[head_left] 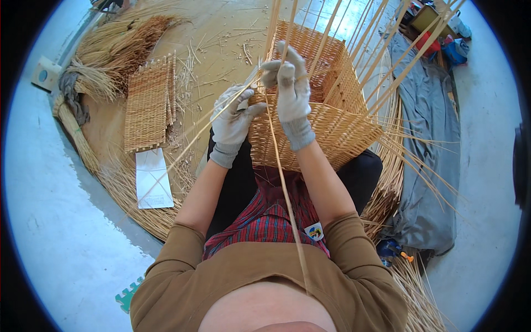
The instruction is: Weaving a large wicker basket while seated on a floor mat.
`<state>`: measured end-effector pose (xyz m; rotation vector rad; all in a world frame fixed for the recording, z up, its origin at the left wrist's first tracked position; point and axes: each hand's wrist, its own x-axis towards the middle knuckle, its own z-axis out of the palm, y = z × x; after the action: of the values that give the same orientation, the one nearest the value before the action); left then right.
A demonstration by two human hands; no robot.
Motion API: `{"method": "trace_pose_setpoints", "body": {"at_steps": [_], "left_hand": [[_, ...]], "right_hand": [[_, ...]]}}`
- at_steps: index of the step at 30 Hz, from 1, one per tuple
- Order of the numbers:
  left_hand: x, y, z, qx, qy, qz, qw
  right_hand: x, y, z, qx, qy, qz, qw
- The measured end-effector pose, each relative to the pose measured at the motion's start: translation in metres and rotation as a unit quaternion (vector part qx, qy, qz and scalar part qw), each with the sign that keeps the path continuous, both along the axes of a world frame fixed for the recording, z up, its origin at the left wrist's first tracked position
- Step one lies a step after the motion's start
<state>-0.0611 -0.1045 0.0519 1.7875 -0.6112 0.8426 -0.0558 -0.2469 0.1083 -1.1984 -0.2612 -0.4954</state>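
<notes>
A square wicker basket (310,130), partly woven, rests on my lap with long pale stakes (326,39) standing up from its rim. My left hand (231,123), in a white work glove with a grey cuff, is closed at the basket's left corner, thumb and fingers pinching thin strands there. My right hand (293,91), gloved alike, is above the near rim with its fingers bent around a stake; the exact grip is partly hidden. One long wicker strand (285,191) runs from between the hands down over my chest. Other strands slant from my left hand toward the lower left.
Flat woven panels (148,102) lie at left, beside a white paper sheet (153,180). Bundles of wicker (119,52) are piled at the far left, more along both sides. Offcuts litter the floor. Grey cloth (426,149) lies at right, near a blue-and-orange tool (394,250).
</notes>
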Motion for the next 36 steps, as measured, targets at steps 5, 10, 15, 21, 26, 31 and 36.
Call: {"method": "trace_pose_setpoints", "body": {"at_steps": [5,10,15,21,26,31,36], "left_hand": [[0.019,0.012,0.004,0.081,-0.017,-0.042,0.996],[0.018,0.009,0.015,0.139,0.023,-0.027,0.99],[0.012,0.006,0.02,0.182,-0.039,0.024,0.982],[-0.029,-0.036,0.035,0.177,0.063,0.089,0.978],[-0.006,-0.047,0.032,0.184,0.131,0.043,0.973],[0.005,-0.067,0.014,0.172,0.224,0.073,0.957],[-0.001,-0.072,0.015,-0.102,0.156,-0.075,0.98]], "right_hand": [[-0.005,-0.012,0.019,-0.103,-0.226,-0.222,0.943],[-0.016,-0.017,0.012,0.056,-0.069,0.016,0.996],[-0.05,-0.073,-0.043,0.102,-0.028,0.082,0.991],[-0.067,-0.089,-0.036,0.243,0.083,-0.006,0.966],[-0.061,-0.101,-0.014,-0.14,0.098,-0.156,0.973],[0.034,-0.064,0.062,-0.524,-0.142,-0.343,0.766],[-0.052,-0.098,0.0,-0.156,0.005,-0.168,0.973]]}}
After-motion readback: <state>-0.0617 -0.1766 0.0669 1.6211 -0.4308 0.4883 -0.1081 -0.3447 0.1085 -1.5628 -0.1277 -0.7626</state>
